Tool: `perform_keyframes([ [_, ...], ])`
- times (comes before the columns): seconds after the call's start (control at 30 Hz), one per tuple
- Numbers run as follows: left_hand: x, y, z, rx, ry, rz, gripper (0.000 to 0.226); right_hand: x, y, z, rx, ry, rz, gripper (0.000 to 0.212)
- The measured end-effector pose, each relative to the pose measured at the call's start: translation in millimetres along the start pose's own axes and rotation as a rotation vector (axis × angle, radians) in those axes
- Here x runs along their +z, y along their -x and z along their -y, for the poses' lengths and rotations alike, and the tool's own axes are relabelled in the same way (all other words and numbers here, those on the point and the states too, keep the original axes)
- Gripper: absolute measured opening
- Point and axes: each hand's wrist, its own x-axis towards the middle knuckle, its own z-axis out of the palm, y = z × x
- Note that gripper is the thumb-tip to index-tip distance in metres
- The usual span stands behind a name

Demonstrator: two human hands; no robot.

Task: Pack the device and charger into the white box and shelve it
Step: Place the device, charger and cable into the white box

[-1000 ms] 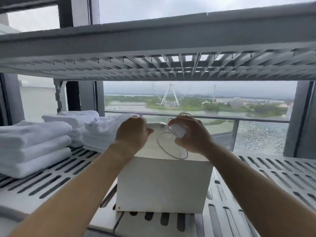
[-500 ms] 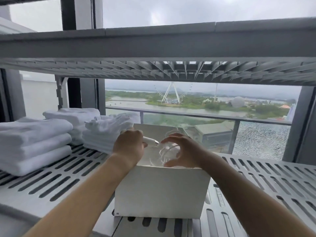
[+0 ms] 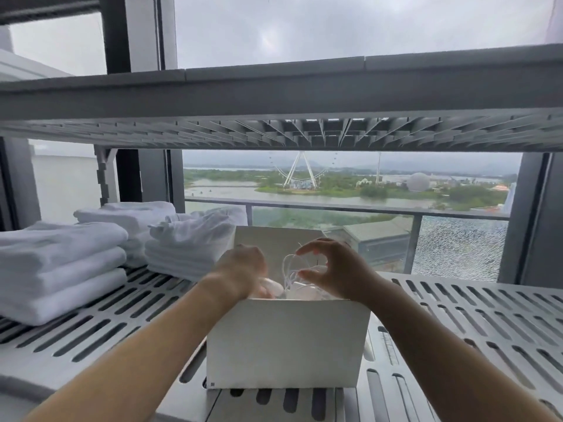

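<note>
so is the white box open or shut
Open: the white box has no lid across its top, and a white cable shows above its rim.

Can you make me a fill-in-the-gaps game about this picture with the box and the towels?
1. The open box on the slatted shelf is coloured ____.
2. The folded towels lie on the box's ____ side.
3. The hand beside the coiled cable is the person's ____.

Missing words: white; left; right.
</note>
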Motion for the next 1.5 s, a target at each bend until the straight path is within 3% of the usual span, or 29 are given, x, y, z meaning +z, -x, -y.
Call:
perform_keyframes([
  [0.1, 2, 2, 4, 0.019, 0.131, 0.068, 0.053, 2, -1, 1, 0.012, 0.01, 0.027, 0.032],
  [0.23, -1, 2, 2, 0.097, 0.138, -0.062, 0.063, 1, 1, 1, 0.029, 0.041, 0.041, 0.032],
  [0.47, 0, 2, 3, 0.152, 0.148, -0.117, 0.041, -3, 5, 6, 0.038, 0.071, -0.018, 0.025],
  [0.7, -12, 9, -5, 0.236, 0.304, -0.285, 0.024, -6, 8, 19, -0.011, 0.028, 0.003, 0.016],
  [0.93, -1, 28, -13, 0.219, 0.275, -0.324, 0.029, -6, 24, 20, 0.008, -0.025, -0.223, 0.009],
  [1.1, 1, 41, -9, 0.291, 0.18, -0.255, 0.032, -9, 37, 22, -0.038, -0.051, -0.132, 0.013],
  [1.23, 6, 50, -4, 0.349, 0.115, -0.303, 0.041, -10, 49, 23, -0.071, -0.021, -0.083, 0.028],
  [1.5, 1, 56, 1, 0.355, 0.095, -0.25, 0.028, -13, 62, 26, -0.05, 0.103, 0.019, 0.03],
])
